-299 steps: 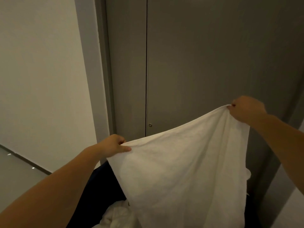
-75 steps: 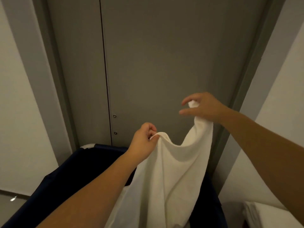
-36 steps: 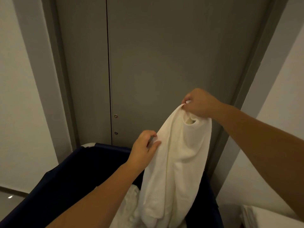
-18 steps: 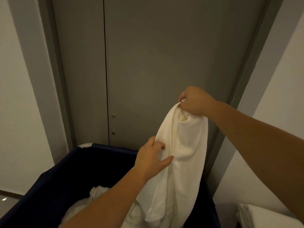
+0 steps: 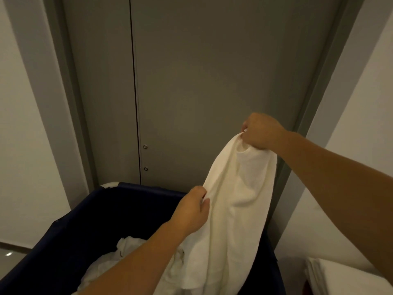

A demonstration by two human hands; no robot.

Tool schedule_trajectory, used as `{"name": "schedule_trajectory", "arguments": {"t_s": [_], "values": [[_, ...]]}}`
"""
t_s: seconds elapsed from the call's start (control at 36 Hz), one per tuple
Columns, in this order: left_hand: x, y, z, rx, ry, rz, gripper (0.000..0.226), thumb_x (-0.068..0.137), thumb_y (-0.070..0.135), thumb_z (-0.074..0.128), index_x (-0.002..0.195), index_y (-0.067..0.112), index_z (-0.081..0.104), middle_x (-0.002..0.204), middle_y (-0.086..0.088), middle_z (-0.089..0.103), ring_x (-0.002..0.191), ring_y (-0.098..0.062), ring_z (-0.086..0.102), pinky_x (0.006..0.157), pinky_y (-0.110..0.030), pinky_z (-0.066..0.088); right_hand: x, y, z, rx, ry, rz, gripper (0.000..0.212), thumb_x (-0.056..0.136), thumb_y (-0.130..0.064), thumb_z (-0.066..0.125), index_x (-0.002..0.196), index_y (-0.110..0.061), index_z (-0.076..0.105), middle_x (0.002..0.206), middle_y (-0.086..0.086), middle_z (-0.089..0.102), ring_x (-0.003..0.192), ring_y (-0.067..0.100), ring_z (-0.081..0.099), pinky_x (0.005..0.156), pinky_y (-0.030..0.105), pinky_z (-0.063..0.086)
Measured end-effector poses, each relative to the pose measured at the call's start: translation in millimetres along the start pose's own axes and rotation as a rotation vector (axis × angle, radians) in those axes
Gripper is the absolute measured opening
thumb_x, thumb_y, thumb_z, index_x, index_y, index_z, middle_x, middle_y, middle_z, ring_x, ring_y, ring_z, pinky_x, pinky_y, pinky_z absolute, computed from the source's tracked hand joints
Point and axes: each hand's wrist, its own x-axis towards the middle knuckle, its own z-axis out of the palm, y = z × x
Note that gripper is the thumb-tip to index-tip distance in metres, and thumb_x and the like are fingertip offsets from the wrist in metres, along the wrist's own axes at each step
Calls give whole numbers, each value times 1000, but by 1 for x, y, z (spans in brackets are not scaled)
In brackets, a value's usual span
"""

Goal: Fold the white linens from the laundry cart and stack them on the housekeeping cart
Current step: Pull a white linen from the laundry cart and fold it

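The fold is partway done. The white linen [image 5: 238, 199] hangs doubled lengthways over the laundry cart [image 5: 85, 226], its tail dropping into the bin. The right hand [image 5: 262, 130] is up high, on the right, fist clamped round the gathered top corners. The left hand [image 5: 191, 211] is lower and nearer, apart from the right, pinching the cloth's left edge between thumb and fingers.

I'd say the next move is to run that left hand down the edge, find the bottom and bring it up to the top, keeping the edges square.

The cloth looks soft, matte and limp, sagging in long creases. The cart is dark navy fabric with a pale rim corner. A crumpled heap of linens [image 5: 127, 250] lies inside. A folded white stack [image 5: 331, 275] sits near right, before the smooth grey door [image 5: 202, 71].
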Motion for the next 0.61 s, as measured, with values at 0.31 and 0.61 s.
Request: {"name": "schedule_trajectory", "arguments": {"t_s": [0.31, 0.61], "values": [[9, -23, -45, 38, -56, -43, 7, 92, 22, 59, 89, 18, 65, 81, 1, 62, 72, -13, 58, 70, -29, 53, -6, 20, 10, -108, -19, -46, 22, 91, -22, 55, 105, -21, 72, 104, 5, 67, 93, 24, 60, 84, 35, 48], [-10, -55, -12, -21, -241, -4, 20, 82, 23, 74, 100, 29, 66, 103, 6, 55, 90, -14, 58, 85, -24, 49, 1, 11, -6, -64, 70, -85, 23, 88, -18, 56, 103, -18, 73, 101, 8, 68, 85, 25, 54, 76, 30, 42]]}}
